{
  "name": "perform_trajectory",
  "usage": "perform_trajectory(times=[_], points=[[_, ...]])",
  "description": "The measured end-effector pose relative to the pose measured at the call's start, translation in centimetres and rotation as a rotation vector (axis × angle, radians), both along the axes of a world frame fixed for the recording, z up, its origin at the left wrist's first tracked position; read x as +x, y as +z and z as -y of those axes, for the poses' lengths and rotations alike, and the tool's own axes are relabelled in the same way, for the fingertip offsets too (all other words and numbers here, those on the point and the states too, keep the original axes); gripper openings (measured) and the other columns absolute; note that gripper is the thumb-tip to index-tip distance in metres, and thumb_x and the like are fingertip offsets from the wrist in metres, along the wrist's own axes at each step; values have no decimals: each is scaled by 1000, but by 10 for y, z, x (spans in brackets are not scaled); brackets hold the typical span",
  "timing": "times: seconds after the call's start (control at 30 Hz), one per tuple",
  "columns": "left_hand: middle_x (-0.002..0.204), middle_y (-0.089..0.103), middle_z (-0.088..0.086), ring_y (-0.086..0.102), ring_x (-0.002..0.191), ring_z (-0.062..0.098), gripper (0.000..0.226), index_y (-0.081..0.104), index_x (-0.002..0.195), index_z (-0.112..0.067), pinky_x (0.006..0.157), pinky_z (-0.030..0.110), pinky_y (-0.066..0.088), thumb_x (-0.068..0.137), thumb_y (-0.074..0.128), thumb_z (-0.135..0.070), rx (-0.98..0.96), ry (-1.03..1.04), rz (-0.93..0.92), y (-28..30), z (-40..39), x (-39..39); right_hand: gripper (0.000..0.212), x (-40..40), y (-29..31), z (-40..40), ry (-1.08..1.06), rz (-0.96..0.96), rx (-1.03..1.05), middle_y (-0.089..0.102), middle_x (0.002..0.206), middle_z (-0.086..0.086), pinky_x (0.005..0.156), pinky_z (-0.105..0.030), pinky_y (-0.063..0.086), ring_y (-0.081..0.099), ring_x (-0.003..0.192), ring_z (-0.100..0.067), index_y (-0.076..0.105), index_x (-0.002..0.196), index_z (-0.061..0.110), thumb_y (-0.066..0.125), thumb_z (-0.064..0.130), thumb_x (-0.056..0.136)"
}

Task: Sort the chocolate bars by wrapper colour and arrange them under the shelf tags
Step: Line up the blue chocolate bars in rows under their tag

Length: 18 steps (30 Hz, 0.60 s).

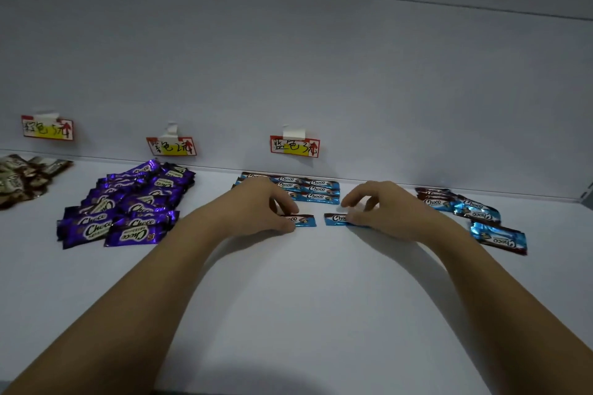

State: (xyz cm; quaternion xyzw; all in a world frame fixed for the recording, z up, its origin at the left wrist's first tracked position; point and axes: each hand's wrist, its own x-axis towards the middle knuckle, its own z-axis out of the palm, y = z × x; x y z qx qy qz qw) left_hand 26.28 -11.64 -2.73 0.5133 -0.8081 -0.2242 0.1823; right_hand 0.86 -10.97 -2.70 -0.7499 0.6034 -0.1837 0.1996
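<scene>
Blue chocolate bar (304,220), flat on the white shelf (305,298) near mid-depth, pinched at its left end between thumb and curled fingers of the left hand (260,205).
Second blue chocolate bar (333,219), just beside the first with a small gap between, pinched at its right end by the right hand (382,205) (fingers curled over it, thumb at the near edge).
Row of blue bars (308,191), laid neatly against the shelf's back edge, directly below the blue-colour tag (294,146); partly hidden behind the left hand.
Loose blue bars (475,215), unsorted, toward the shelf's right edge; one (499,238) lying apart, nearer the front.
Purple bars (128,208), overlapping heap, left of centre, below the purple-colour tag (171,146).
Brown-and-cream bars (22,178), heap at the far-left back corner, cut by the frame, below the leftmost tag (47,128) (handwriting partly illegible).
All three tags taped to the pale back wall (353,74), red-bordered with a yellow patch.
</scene>
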Motion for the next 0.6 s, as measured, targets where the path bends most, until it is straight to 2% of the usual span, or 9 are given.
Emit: perform_trajectory(times=[0.07,0.2,0.37,0.6], points=[[91,66,-18,61,84,3,23,74,102,-31,70,12,44,80,77,-28,-23,-12,17,-2,-1,-1,19,1,1,-3,64,-1,7,64,100,20,74,-19,48,60,89,-7,70,99,38,75,31,82],[92,63,-17,57,81,1,23,74,105,-29,63,4,40,82,76,-26,-135,36,-17,-3,1,2,19,5,-1,-7,77,15,-51,65,89,20,73,-16,47,61,88,-5,73,98,33,75,24,82],[109,69,0,55,90,10,23,75,106,-24,74,17,40,84,74,-21,-245,113,-40,-7,11,10,14,7,-2,-7,57,44,-95,65,95,15,73,-15,45,61,90,-5,72,97,31,72,21,86],[111,69,1,51,87,8,19,76,103,-24,78,18,41,85,73,-23,-260,100,5,-15,19,6,14,16,-5,-5,21,74,-173,65,101,10,70,-7,38,57,92,-6,71,97,29,68,18,88]])
